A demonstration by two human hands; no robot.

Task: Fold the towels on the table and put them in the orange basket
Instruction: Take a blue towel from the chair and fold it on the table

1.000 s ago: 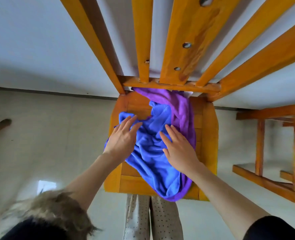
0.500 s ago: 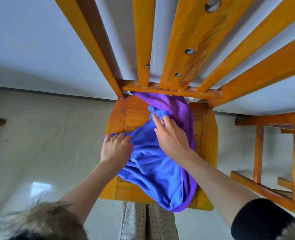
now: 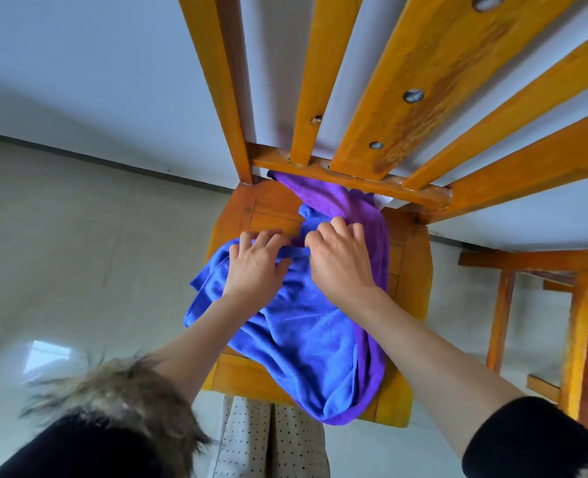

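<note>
A single head-worn wide-angle camera looks steeply down from above and slightly behind the seat of an orange wooden slatted chair [image 3: 408, 281], which fills the centre. It faces toward twelve o'clock, where the chair's slatted back fans outward toward the lens and a pale wall rises beyond. The view sits close: both forearms enter from six o'clock, and the rumpled blue towel [image 3: 306, 336] lies just below the lens. A second orange wooden frame [image 3: 534, 263] edges in at three o'clock. No second view shares the scene.
</note>
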